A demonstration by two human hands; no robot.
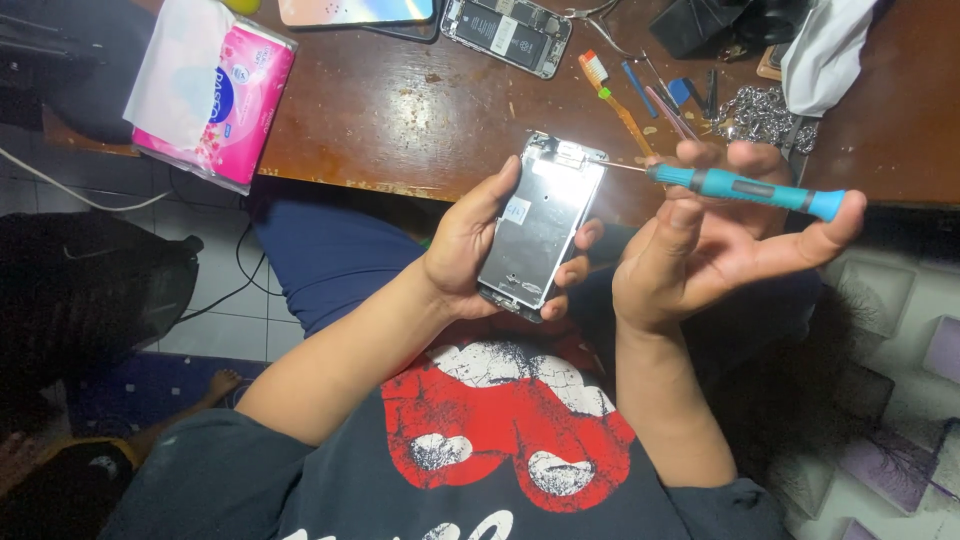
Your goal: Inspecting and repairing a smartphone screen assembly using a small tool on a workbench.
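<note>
My left hand (pixel 475 240) grips a phone screen panel (pixel 541 222), its shiny metal back plate facing me, tilted upright over my lap. My right hand (pixel 715 245) holds a teal screwdriver (pixel 745 186) across its fingertips. The thin tip of the screwdriver touches the panel's top right corner. Both hands hover just in front of the wooden table edge (pixel 400 185).
On the brown table lie an opened phone body (pixel 507 33), another phone with a bright screen (pixel 355 10), a pink tissue pack (pixel 215 90), an orange toothbrush (pixel 612 95), small tools (pixel 668 100), a metal chain (pixel 760 115) and a white cloth (pixel 825 45). Tiled floor and cables sit left.
</note>
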